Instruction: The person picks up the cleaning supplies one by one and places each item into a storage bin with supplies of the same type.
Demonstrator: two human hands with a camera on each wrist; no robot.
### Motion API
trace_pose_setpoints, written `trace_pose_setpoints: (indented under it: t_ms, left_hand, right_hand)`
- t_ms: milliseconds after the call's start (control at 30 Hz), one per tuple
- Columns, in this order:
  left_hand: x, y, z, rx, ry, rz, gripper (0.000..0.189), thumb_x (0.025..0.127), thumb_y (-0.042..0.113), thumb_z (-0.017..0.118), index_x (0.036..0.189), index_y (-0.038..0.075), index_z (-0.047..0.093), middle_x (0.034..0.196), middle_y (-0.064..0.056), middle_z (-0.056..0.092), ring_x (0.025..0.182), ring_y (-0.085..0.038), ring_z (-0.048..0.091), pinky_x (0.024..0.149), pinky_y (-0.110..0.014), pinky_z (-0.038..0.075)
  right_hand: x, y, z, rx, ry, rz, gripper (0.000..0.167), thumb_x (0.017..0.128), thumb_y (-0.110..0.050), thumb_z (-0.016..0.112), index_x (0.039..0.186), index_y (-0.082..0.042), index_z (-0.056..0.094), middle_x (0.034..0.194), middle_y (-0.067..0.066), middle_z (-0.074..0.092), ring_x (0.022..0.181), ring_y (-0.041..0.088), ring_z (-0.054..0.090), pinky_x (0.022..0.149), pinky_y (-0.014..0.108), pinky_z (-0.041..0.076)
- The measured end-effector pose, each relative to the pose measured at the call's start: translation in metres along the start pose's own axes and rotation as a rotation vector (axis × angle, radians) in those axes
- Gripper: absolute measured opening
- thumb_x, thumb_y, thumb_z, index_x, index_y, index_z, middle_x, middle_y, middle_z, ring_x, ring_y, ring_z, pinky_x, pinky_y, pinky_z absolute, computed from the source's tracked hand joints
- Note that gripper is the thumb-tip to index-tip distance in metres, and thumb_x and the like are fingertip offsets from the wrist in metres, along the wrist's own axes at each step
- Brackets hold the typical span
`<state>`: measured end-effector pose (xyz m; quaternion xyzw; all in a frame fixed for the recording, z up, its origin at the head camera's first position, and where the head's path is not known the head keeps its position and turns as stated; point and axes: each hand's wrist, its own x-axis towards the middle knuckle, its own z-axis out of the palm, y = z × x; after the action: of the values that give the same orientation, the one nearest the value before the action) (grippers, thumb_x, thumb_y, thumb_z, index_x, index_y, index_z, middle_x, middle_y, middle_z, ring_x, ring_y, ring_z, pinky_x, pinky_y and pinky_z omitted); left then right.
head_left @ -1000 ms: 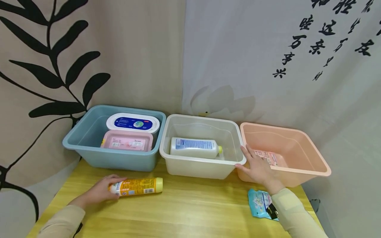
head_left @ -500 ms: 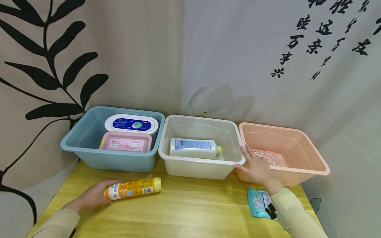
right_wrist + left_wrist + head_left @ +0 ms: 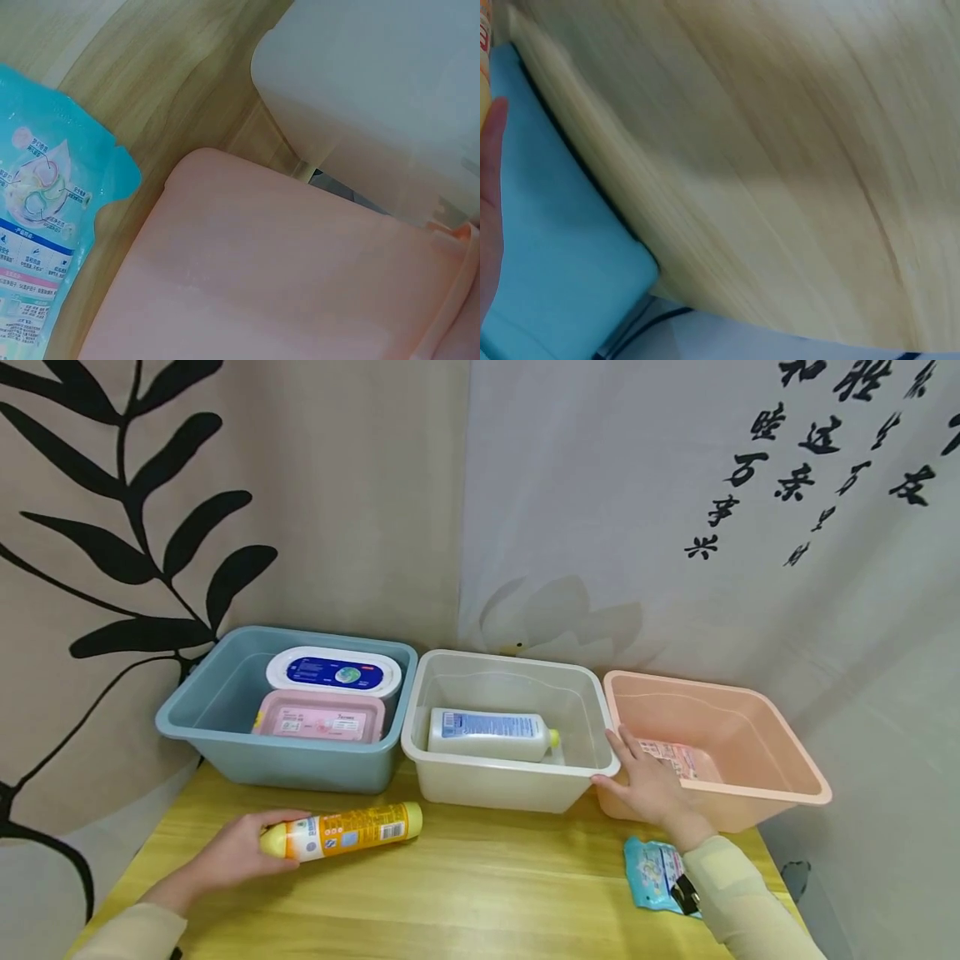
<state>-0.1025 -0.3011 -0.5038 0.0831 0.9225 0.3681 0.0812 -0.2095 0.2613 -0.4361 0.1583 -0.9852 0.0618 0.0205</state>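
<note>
Yellow bottle [image 3: 347, 832], left hand [image 3: 238, 853] gripping — right hand [image 3: 651, 783] touching peach bin [image 3: 776, 747]

Orange-and-yellow bottle [image 3: 351, 832], blue bin [image 3: 292, 766], cream bin [image 3: 491, 785], peach bin [image 3: 735, 710], teal pouch [image 3: 651, 872], seemingly red-and-white packet [image 3: 678, 758]

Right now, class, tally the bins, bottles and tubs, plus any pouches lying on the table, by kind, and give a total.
Bins: 3 (blue bin, white bin, peach bin)
Bottles: 2 (orange bottle, white bottle)
Tubs: 2 (white tub, pink tub)
Pouches: 1 (teal pouch)
Total: 8
</note>
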Motion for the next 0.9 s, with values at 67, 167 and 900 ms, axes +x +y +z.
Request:
trace_pose_setpoints:
  t_ms: [67,167,900]
  left_hand:
    - [0.001,0.003,0.000,-0.005,-0.001,0.006,0.064,0.065,0.030,0.083,0.122,0.009,0.061,0.102,-0.011,0.065,0.073,-0.006,0.051,0.060,-0.020,0.045]
    - [0.003,0.007,0.001,-0.021,-0.003,0.015,0.064,0.066,0.030,0.083,0.122,0.008,0.061,0.102,-0.011,0.065,0.075,-0.005,0.051,0.061,-0.019,0.046]
    - [-0.004,0.053,-0.009,-0.110,0.046,0.167,0.060,0.067,0.026,0.083,0.119,0.003,0.063,0.114,-0.022,0.065,0.079,0.003,0.054,0.062,-0.020,0.052]
  right_hand:
    - [0.000,0.000,0.000,0.001,-0.004,-0.002,0.081,0.088,-0.061,0.048,0.150,-0.015,0.022,0.155,0.017,0.021,0.112,0.045,0.055,0.073,0.055,0.049]
    - [0.000,-0.001,0.001,-0.004,-0.002,-0.002,0.081,0.088,-0.061,0.048,0.150,-0.015,0.023,0.155,0.017,0.021,0.114,0.045,0.054,0.075,0.057,0.048]
    - [0.001,0.002,0.004,-0.013,0.015,0.002,0.081,0.087,-0.062,0.048,0.149,-0.016,0.024,0.154,0.016,0.023,0.110,0.044,0.057,0.062,0.044,0.050]
